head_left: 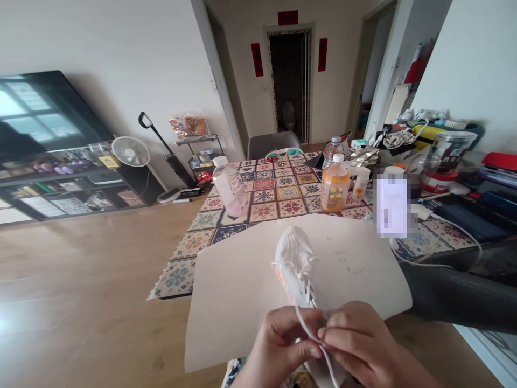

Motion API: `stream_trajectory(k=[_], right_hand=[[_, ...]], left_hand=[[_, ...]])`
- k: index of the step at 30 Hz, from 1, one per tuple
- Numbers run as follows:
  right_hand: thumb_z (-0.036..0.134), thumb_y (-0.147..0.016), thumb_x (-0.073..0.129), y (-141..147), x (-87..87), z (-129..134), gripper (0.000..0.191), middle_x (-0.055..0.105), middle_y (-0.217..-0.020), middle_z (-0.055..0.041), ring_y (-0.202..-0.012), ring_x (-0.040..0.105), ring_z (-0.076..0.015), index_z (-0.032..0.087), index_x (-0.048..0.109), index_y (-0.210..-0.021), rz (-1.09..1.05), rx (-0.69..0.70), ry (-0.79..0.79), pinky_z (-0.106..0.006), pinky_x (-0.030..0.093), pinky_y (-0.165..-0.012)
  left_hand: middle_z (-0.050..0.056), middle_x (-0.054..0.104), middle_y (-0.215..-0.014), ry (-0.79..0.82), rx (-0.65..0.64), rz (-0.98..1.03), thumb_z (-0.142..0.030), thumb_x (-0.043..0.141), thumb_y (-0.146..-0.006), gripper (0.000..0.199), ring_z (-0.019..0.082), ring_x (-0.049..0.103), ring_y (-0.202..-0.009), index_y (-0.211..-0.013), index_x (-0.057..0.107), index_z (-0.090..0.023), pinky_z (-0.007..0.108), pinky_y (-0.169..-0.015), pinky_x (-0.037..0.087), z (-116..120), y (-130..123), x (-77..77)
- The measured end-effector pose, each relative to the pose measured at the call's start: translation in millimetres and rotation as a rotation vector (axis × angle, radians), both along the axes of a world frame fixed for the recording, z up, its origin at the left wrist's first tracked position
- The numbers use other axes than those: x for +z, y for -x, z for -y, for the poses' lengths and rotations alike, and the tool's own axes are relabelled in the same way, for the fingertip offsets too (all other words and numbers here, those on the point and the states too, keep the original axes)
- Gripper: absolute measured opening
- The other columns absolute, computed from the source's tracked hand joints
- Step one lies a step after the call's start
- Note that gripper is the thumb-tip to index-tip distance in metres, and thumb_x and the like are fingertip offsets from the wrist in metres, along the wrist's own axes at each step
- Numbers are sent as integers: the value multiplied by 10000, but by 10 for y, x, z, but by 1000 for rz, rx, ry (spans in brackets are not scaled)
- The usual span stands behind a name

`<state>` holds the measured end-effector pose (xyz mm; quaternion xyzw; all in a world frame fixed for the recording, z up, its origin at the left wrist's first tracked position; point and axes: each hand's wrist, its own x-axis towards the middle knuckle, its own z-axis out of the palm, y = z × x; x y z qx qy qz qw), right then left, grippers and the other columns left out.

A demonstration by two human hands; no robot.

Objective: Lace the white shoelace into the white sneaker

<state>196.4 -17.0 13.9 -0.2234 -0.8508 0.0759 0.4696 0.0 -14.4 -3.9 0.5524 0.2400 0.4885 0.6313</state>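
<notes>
A white lace-up sneaker [293, 264] rests toe-away on a large sheet of beige paper [238, 302], which lies over my lap and the table edge. A white shoelace [309, 334] runs from the sneaker's eyelets down into both hands. My left hand [278, 339] grips the lace at the bottom of the view, and my right hand [355, 339] pinches it beside the left. The sneaker's heel and lower part are hidden behind my hands and the paper.
A table with a patterned tile-print cloth [274, 199] holds a pink-tinted plastic bottle [230, 186], an orange juice bottle [335, 183] and crowded clutter on the right. A dark padded bar [456, 296] crosses the right. A wooden floor [81, 269] spreads left.
</notes>
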Motion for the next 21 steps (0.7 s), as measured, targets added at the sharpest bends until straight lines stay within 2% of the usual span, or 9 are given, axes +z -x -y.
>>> stream_trajectory(k=[2,5,8,12,16,18,21], right_hand=[[236,-1060,396,39,36,3,214,705,-718,-35,-562,616,-144,179,601,-1082,49,-21,-63,-250,460,-565],[253,-1060,381,60,80,4,217,676,-676,-22,-531,600,-146,191,589,-1044,87,-71,-63,-252,461,-551],[263,-1068,362,45,116,34,234,703,-734,-39,-583,636,-152,195,583,-1036,111,-83,-39,-255,496,-601],[271,-1072,357,11,89,73,246,702,-742,-32,-656,669,-143,198,578,-989,34,-89,-7,-231,532,-688],[247,-1035,445,-1,-17,68,185,615,-617,19,-535,599,-116,219,527,-871,-89,-189,48,-188,500,-572],[270,-1018,485,-10,-27,67,128,646,-665,7,-565,621,-126,222,541,-912,-70,-216,57,-190,511,-580],[232,-976,516,-16,54,77,115,725,-897,-52,-781,701,-175,216,595,-1058,64,-149,102,-241,564,-749]], left_hand=[[21,727,-749,-29,44,-14,-331,858,-737,222,116,630,-682,-951,824,-283,194,-653,465,-12,-33,-2],[21,711,-686,-194,138,-68,-279,824,-784,66,109,614,-649,-813,810,-221,183,-633,454,-27,-24,13],[13,684,-635,-328,204,-125,-211,808,-795,56,101,593,-612,-760,766,-196,174,-608,447,-28,-15,17],[34,706,-700,-357,130,-178,-187,768,-829,61,123,636,-660,-778,735,-188,189,-638,480,10,-32,-7],[50,727,-738,-377,94,-251,-201,745,-854,53,138,677,-696,-804,732,-187,203,-672,505,47,-35,-8],[42,725,-715,-424,135,-241,-191,742,-855,58,135,676,-679,-799,728,-194,200,-662,508,41,-25,0],[36,730,-714,-529,195,-207,-148,734,-856,66,132,669,-660,-865,737,-214,202,-654,516,14,3,9]])
